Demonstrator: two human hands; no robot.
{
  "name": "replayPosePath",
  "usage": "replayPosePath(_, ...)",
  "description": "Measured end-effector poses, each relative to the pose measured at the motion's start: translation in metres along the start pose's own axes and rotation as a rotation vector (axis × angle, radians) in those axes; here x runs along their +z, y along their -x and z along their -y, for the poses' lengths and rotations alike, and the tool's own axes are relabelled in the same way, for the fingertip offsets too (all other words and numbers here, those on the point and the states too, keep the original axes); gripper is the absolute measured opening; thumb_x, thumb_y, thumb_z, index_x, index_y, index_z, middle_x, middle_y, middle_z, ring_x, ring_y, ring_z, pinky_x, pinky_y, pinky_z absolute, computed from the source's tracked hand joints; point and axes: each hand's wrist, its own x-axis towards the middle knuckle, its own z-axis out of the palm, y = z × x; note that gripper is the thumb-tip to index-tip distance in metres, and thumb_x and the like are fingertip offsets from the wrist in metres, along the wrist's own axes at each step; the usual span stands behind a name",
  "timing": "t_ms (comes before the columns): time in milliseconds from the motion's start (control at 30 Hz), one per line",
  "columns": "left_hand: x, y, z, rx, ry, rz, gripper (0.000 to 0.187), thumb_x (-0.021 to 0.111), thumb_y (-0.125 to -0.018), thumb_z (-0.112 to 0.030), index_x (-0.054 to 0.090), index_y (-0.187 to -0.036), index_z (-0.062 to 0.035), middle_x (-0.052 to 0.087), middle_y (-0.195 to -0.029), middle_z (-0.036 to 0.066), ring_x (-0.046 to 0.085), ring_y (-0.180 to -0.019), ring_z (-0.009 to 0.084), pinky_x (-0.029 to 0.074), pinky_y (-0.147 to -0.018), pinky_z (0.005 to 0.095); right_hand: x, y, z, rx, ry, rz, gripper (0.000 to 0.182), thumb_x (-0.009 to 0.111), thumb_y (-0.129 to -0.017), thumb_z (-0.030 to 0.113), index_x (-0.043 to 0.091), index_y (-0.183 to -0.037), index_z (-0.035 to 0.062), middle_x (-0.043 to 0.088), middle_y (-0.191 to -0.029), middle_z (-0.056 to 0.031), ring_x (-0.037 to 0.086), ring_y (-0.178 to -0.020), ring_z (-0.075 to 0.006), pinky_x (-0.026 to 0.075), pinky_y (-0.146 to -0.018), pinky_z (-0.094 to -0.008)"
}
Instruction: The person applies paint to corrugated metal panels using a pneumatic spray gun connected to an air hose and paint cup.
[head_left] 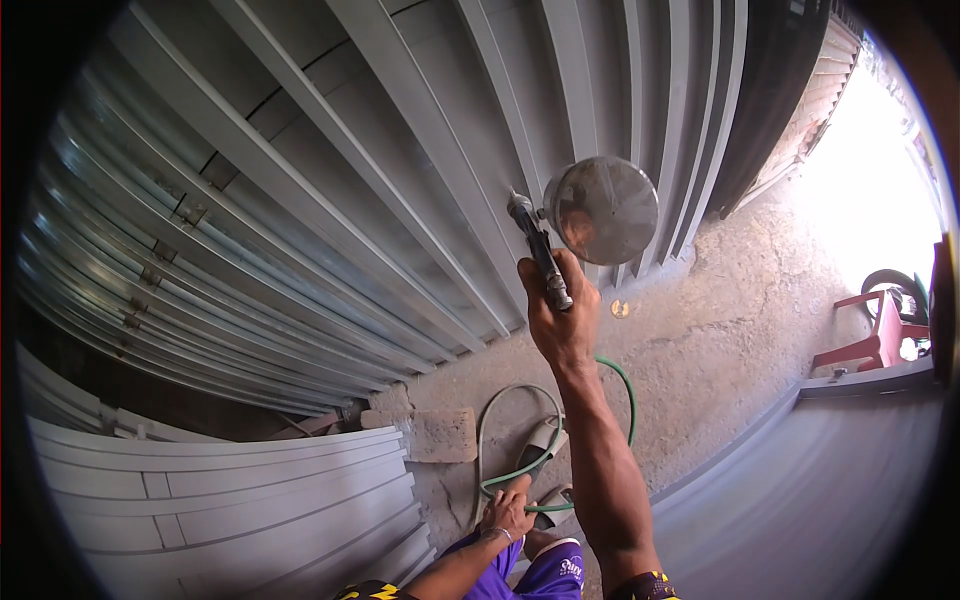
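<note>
My right hand (565,315) is closed around the handle of a spray gun (541,252). A round metal cup (606,210) is attached at the gun's side. The nozzle points at grey metal slats (440,180), several of which carry a dull grey coat, while those on the left look shinier. Low in the view, beside my purple shorts (555,575), my left hand (508,512) has its fingers curled around a green hose (628,385). That hose loops over the floor and passes behind my right forearm.
A concrete block (432,435) lies on the rough floor (720,290) by the slats' lower ends. More grey panels (240,500) stand at lower left, and a grey surface (800,490) at lower right. A red plastic chair (875,335) and a wheel (895,290) are far right.
</note>
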Motion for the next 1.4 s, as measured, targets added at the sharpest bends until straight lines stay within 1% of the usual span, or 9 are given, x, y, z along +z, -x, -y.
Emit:
replayPosePath(267, 0.0, -0.002, 0.001, -0.019, 0.008, 0.033, 0.043, 0.06, -0.096, -0.049, 0.066, -0.11, -0.0083, 0.06, -0.124, 0.013, 0.052, -0.125, 0.037, 0.049, -0.099, 0.0592, 0.011, 0.019, -0.055, 0.043, 0.071, -0.008, 0.029, 0.076, -0.093, 0.026, 0.069, -0.107, 0.0014, 0.067, -0.079, -0.0183, 0.064, -0.069, -0.0325, 0.049, -0.066, -0.0408)
replayPosePath(467, 0.006, -0.001, 0.005, -0.028, 0.002, 0.058, 0.044, 0.057, -0.097, -0.05, 0.067, -0.11, -0.0091, 0.06, -0.126, 0.011, 0.051, -0.126, 0.0364, 0.049, -0.1, 0.0588, 0.018, 0.039, -0.102, 0.042, 0.145, -0.026, 0.03, 0.076, -0.093, 0.028, 0.07, -0.111, 0.004, 0.07, -0.087, -0.0207, 0.069, -0.078, -0.039, 0.051, -0.07, -0.0437)
replayPosePath(567, 0.003, -0.001, 0.004, -0.036, 0.008, 0.073, 0.043, 0.057, -0.097, -0.049, 0.068, -0.109, -0.0095, 0.06, -0.127, 0.011, 0.051, -0.126, 0.0363, 0.048, -0.102, 0.0589, 0.021, 0.05, -0.125, -0.008, 0.191, -0.017, 0.033, 0.079, -0.09, 0.026, 0.063, -0.111, 0.0072, 0.072, -0.092, -0.0189, 0.069, -0.083, -0.0442, 0.051, -0.069, -0.0498)
replayPosePath(767, -0.004, -0.001, 0.001, -0.05, -0.007, 0.087, 0.041, 0.058, -0.096, -0.048, 0.068, -0.109, -0.0101, 0.06, -0.127, 0.011, 0.05, -0.129, 0.0361, 0.047, -0.104, 0.0581, 0.024, 0.074, -0.168, 0.012, 0.323, -0.004, 0.034, 0.079, -0.089, 0.027, 0.061, -0.112, 0.0088, 0.071, -0.091, -0.0179, 0.069, -0.083, -0.0431, 0.051, -0.068, -0.0508)
replayPosePath(833, -0.008, -0.002, 0.0, -0.064, -0.01, 0.121, 0.04, 0.059, -0.096, -0.047, 0.068, -0.109, -0.0102, 0.06, -0.127, 0.011, 0.05, -0.13, 0.0361, 0.046, -0.104, 0.0584, 0.023, 0.082, -0.176, 0.073, 0.3, 0.0, 0.033, 0.076, -0.092, 0.029, 0.065, -0.116, 0.0087, 0.071, -0.093, -0.0206, 0.068, -0.085, -0.0457, 0.05, -0.071, -0.0514)
replayPosePath(1067, -0.007, -0.002, 0.003, 0.028, -0.018, -0.038, 0.033, 0.066, -0.092, -0.041, 0.069, -0.098, -0.0085, 0.066, -0.114, 0.012, 0.058, -0.115, 0.0374, 0.052, -0.096, 0.0518, 0.02, 0.116, -0.214, 0.254, 0.358, 0.022, 0.03, 0.073, -0.094, 0.033, 0.066, -0.113, 0.0103, 0.07, -0.09, -0.0211, 0.067, -0.086, -0.0459, 0.05, -0.073, -0.0522)
replayPosePath(1167, -0.004, 0.0, 0.007, 0.06, -0.025, -0.095, 0.031, 0.068, -0.09, -0.039, 0.068, -0.093, -0.0081, 0.067, -0.108, 0.012, 0.061, -0.108, 0.0378, 0.054, -0.092, 0.0511, 0.014, 0.128, -0.233, 0.379, 0.415, 0.132, 0.032, 0.071, -0.095, 0.037, 0.064, -0.112, 0.0109, 0.069, -0.09, -0.0208, 0.068, -0.086, -0.0446, 0.05, -0.074, -0.0515)
replayPosePath(1267, -0.009, 0.002, 0.003, 0.051, -0.015, -0.096, 0.03, 0.07, -0.089, -0.038, 0.068, -0.092, -0.0079, 0.068, -0.106, 0.012, 0.061, -0.106, 0.0387, 0.054, -0.09, 0.0521, 0.014, 0.137, -0.237, 0.288, 0.448, 0.085, 0.034, 0.069, -0.096, 0.04, 0.063, -0.112, 0.0109, 0.07, -0.092, -0.0206, 0.068, -0.086, -0.0437, 0.051, -0.075, -0.0505)
replayPosePath(1400, -0.016, 0.002, 0.0, 0.025, 0.007, -0.072, 0.03, 0.07, -0.088, -0.037, 0.068, -0.092, -0.0078, 0.068, -0.106, 0.014, 0.062, -0.106, 0.04, 0.054, -0.089, 0.0529, 0.018, 0.133, -0.224, 0.301, 0.454, 0.09, 0.034, 0.07, -0.096, 0.038, 0.062, -0.117, 0.0126, 0.071, -0.097, -0.0198, 0.068, -0.09, -0.0437, 0.051, -0.075, -0.0511)
